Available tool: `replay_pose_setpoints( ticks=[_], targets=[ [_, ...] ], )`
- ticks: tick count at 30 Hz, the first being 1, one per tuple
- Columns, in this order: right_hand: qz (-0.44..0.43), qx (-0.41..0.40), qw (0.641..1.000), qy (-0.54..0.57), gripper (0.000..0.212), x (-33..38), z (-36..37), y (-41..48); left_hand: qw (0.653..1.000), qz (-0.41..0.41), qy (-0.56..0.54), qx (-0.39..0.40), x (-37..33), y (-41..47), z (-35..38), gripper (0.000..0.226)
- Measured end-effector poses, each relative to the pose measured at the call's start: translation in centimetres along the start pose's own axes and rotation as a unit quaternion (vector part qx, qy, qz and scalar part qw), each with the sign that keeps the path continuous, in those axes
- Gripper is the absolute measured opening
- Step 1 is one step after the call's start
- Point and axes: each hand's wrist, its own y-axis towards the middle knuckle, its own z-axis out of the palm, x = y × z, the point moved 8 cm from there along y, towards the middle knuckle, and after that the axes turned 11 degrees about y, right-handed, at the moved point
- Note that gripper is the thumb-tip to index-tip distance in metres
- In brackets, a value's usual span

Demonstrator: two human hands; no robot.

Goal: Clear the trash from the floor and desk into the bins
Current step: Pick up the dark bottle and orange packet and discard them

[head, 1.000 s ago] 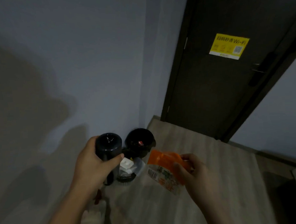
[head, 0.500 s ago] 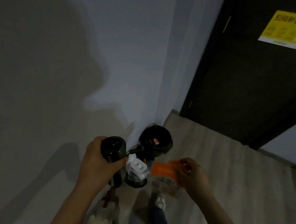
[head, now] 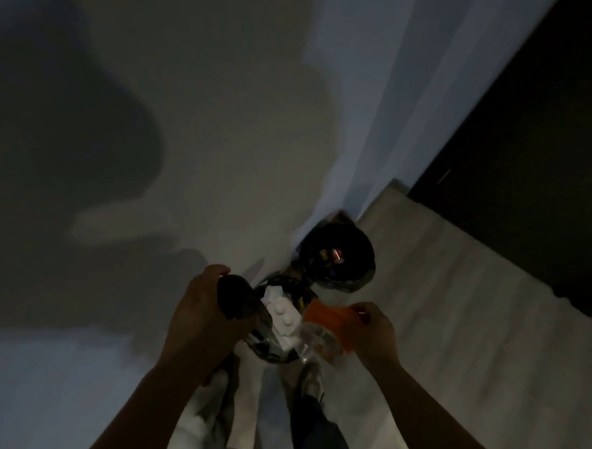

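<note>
Left forearm [head: 133, 411], right forearm [head: 420, 403]: both bare, rising from bottom edge, converging toward centre.
Left hand [head: 203, 318]: back toward camera, fingers curled round dark cylindrical container [head: 235, 301].
Right hand [head: 372, 333]: thumb and fingers pinching edge of orange plastic packet [head: 328, 320].
2 hands near each other, not touching.
Leg in dark trousers [head: 315, 429] low, between arms.

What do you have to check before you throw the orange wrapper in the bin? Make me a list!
1. The right hand pinches the orange wrapper: ok.
2. The left hand grips the dark bottle: ok.
3. Wrapper fully above the near bin: cannot tell; it shows at the right rim.
4. Room in the near bin beside the white box: cannot tell.
5. The far bin is open on top: ok.
</note>
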Motion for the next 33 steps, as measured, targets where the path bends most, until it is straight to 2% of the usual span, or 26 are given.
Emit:
replay_pose_setpoints(
  ticks=[7,11,15,17,21,27,30,33],
  targets=[
    [0.075,0.009,0.997,-0.004,0.025,-5.6,5.1,8.8,0.994,-0.016,0.078,0.071,2.9,5.2,5.2,0.058],
    [0.108,-0.004,0.994,-0.009,0.028,-8.8,8.0,12.5,0.987,0.016,0.122,0.099,5.2,7.4,8.8,0.049],
    [0.105,0.067,0.991,-0.041,0.043,-10.9,11.2,15.5,0.978,-0.001,0.152,0.142,7.7,9.5,12.2,0.044],
    [0.135,0.069,0.988,-0.035,0.054,-12.8,11.5,16.2,0.976,-0.002,0.150,0.158,8.3,10.5,13.7,0.043],
    [0.169,0.055,0.982,-0.070,0.048,-15.6,10.4,16.8,0.967,-0.014,0.177,0.183,8.4,12.2,16.3,0.043],
    [0.105,0.069,0.976,-0.178,0.039,-15.2,6.1,17.6,0.962,0.013,0.178,0.207,5.4,15.1,19.9,0.050],
    [0.082,0.064,0.972,-0.210,0.039,-14.3,3.1,18.5,0.967,0.011,0.147,0.209,3.3,17.5,22.0,0.067],
    [0.064,0.063,0.970,-0.226,0.039,-13.8,0.5,19.5,0.979,0.018,0.106,0.175,-0.1,19.5,23.5,0.078]
  ],
)
